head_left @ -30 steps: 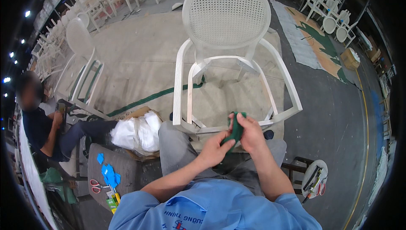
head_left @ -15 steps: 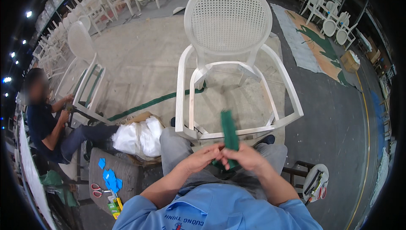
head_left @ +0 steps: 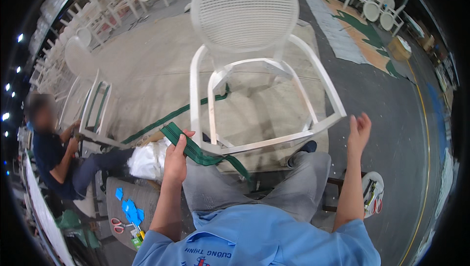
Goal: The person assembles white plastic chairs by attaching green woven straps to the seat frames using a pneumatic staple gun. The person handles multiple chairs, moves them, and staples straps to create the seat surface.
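Observation:
A white armchair frame point(head_left: 331, 104) with a round woven-pattern back stands before my knees, its seat opening bare. In my left hand point(head_left: 176, 162), held beside the frame's front left corner, is a dark green webbing strap point(head_left: 198, 155). The strap's one end sticks up past my thumb, and the rest drapes along the front rail and down between my legs. Off the front right corner my right hand point(head_left: 360, 131) is raised with nothing in it, fingers loosely bent and apart. Another length of green webbing point(head_left: 171, 115) lies on the floor to the left.
At left a seated co-worker point(head_left: 51, 151) handles another white chair point(head_left: 93, 104). A stool point(head_left: 117, 236) by my left leg bears scissors point(head_left: 117, 225) and blue scraps point(head_left: 131, 210). White plastic wrapping point(head_left: 147, 161) sits beside it. Tools lie on a small stool point(head_left: 369, 180) at right.
My hands have parted: the left moved left with the green strap, the right swung out to the right and let go of it. The view has shifted.

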A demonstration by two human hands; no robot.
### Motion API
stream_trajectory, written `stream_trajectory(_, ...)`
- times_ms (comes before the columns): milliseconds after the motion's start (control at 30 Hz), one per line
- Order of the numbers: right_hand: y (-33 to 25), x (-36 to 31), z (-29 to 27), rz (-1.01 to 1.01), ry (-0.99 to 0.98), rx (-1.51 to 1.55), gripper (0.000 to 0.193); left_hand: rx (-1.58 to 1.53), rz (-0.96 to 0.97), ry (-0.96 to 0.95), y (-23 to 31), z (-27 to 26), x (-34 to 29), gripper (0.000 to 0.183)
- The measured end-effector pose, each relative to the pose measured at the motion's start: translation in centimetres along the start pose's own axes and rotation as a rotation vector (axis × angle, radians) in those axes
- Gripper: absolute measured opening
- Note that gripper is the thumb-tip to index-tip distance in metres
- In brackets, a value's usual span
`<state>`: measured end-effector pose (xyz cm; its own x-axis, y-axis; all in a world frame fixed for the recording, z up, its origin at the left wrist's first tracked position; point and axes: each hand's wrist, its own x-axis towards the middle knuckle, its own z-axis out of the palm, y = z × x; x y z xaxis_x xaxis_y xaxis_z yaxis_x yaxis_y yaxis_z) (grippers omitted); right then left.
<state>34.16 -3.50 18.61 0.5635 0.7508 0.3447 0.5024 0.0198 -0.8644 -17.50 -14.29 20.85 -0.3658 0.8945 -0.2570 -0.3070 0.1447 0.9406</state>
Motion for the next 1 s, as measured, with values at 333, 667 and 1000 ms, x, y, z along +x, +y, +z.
stream_trajectory(333,2.8,6.4,4.3,0.056,-0.317,-0.079,0.047,0.085,-0.075,0.026,-2.9,5.3,2.5,0.033)
stream_trajectory(667,3.5,6.1,1.5,0.197,-0.404,-0.001,0.052,0.053,-0.167,-0.010,-4.4,5.9,-5.3,0.033)
stream_trajectory(1000,1.8,2.4,0.6,-0.213,0.018,-0.433,0.044,0.638,0.472,-0.016,-3.3,6.2,-7.1,0.033)
